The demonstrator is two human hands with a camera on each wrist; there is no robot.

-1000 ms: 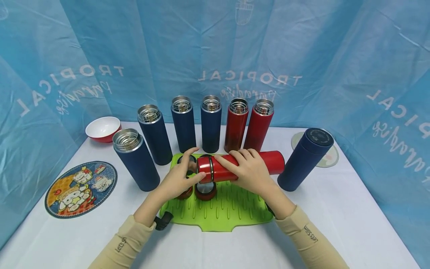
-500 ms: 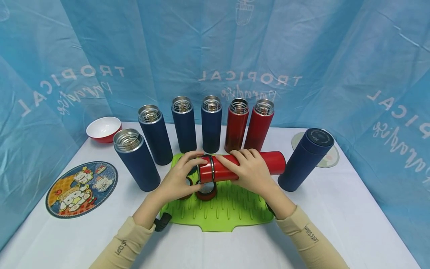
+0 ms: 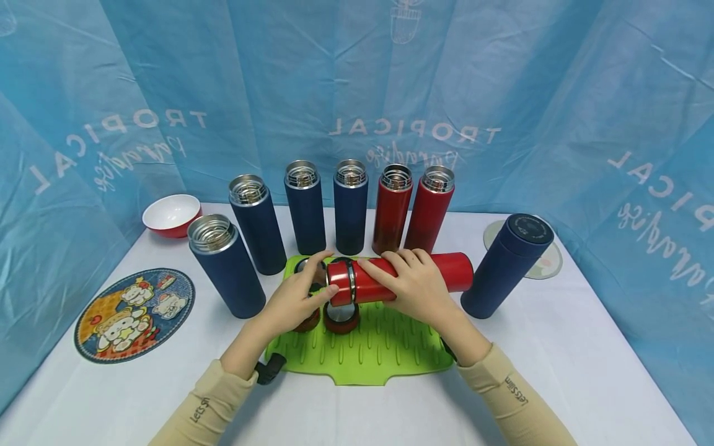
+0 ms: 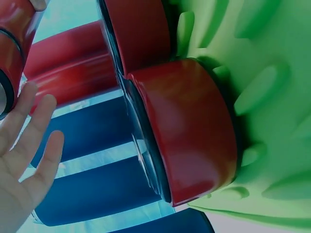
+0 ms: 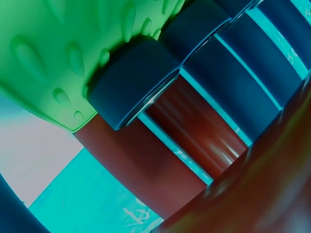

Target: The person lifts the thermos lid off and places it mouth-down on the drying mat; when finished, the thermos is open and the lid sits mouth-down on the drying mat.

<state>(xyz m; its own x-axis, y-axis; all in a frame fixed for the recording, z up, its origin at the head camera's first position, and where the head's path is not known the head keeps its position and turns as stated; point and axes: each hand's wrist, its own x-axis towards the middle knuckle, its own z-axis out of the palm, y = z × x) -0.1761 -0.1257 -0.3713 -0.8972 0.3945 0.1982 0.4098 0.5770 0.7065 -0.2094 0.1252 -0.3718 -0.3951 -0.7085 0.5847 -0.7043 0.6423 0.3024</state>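
Note:
My right hand [image 3: 415, 285] grips the body of a red thermos bottle [image 3: 458, 272], held lying sideways above a green mat [image 3: 385, 353]. The bottle's red lid [image 3: 340, 277] points left, with a metal ring where it meets the body. Around that lid end is my left hand [image 3: 290, 302], its thumb against the lid and its index finger raised. Fingers of the left hand [image 4: 29, 160] look straight and spread in the left wrist view. Removed red lids [image 3: 341, 319] sit on the mat below, partly hidden by my left hand; dark blue lids [image 5: 136, 80] appear in the right wrist view.
Several lidless blue bottles [image 3: 302, 217] and two lidless red bottles [image 3: 392, 217] stand behind the mat. To the right is a lidded blue bottle [image 3: 502, 269] near a round pale coaster [image 3: 549, 260]. A bowl [image 3: 171, 214] and cartoon placemat [image 3: 136, 313] lie left.
My left fingers closed around the lid half a second ago and have now loosened and opened again. The right hand and bottle stay nearly in place.

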